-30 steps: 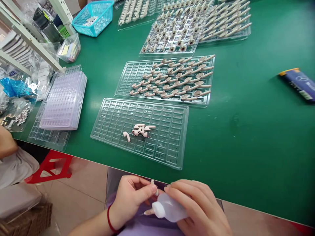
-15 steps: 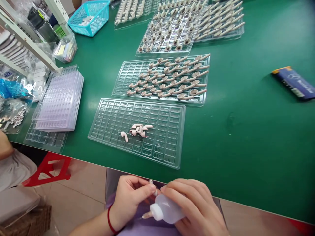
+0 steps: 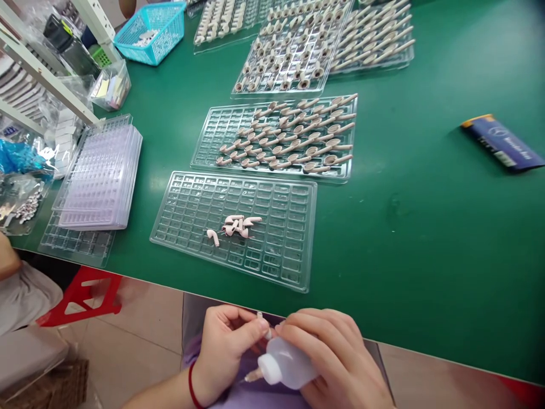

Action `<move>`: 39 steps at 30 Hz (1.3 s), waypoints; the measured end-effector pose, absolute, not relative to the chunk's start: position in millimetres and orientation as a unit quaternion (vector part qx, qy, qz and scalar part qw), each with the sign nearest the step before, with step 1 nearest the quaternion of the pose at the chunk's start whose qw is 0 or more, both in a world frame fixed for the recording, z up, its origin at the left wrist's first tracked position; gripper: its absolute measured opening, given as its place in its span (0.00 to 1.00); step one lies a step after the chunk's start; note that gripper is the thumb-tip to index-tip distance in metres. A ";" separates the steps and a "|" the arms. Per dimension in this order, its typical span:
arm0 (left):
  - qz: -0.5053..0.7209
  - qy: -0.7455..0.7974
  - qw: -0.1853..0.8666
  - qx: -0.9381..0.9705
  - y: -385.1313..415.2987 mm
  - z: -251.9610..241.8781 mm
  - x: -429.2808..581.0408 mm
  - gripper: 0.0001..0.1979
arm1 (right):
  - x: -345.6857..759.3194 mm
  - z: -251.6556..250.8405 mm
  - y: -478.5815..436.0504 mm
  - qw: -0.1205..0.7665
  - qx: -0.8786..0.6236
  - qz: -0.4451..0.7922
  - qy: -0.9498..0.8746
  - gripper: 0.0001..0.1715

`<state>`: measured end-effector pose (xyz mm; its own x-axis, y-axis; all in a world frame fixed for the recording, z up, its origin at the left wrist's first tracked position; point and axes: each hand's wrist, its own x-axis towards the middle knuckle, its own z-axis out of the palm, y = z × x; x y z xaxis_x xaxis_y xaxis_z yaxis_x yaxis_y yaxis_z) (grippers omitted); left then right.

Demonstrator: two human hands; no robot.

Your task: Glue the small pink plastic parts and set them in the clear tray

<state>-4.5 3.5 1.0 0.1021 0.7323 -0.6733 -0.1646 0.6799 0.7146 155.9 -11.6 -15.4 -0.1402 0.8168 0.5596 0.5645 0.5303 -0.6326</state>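
My left hand [image 3: 227,346] pinches a small white earbud shell [image 3: 260,316] between thumb and fingers at the table's front edge; most of it is hidden. Wrapped in my right hand [image 3: 332,355] is a translucent squeeze bottle [image 3: 292,363] with a white cap, lying sideways, its thin tip pointing left below my left hand. The fingertips of my right hand come close to the earbud shell; whether they touch it I cannot tell. Beyond my hands, a clear compartment tray [image 3: 281,264] bears a small heap of pale pink earbud shells [image 3: 235,225], one lying apart on the left.
Farther back, another clear tray [image 3: 217,122] holds rows of stemmed beige parts, with more filled trays [image 3: 276,74] behind. Stacked trays [image 3: 100,182] stand at left near a blue basket [image 3: 149,37]. A dark blue packet [image 3: 502,142] lies right. Someone's arm [image 3: 8,258] shows at far left.
The view has shifted slightly, so the table things appear a little farther left. Both hands keep nearly the same pose, with the earbud shell and the bottle still held.
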 end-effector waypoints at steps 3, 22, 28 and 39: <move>0.327 0.584 0.704 0.237 2.6 0.6 -4.7 0.12 | 155.3 -15.0 -11.1 0.459 -0.468 0.136 -0.743 0.17; 0.304 0.599 0.690 0.269 4.0 5.0 -6.1 0.12 | 154.7 -13.4 -11.8 0.474 -0.475 0.128 -0.730 0.15; 0.275 0.577 0.407 0.653 3.2 26.1 -21.7 0.03 | 162.0 -9.4 -12.2 0.491 -0.452 0.172 -0.725 0.12; 0.266 0.480 0.146 0.823 1.1 36.6 -20.9 0.06 | 162.2 -8.8 -13.6 0.506 -0.449 0.182 -0.714 0.10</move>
<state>-20.9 1.1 36.6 0.3973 0.8685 0.2964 0.7129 -0.4955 0.4962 162.2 -13.6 -8.8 -0.0860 0.8248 0.5588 0.4562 0.5312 -0.7139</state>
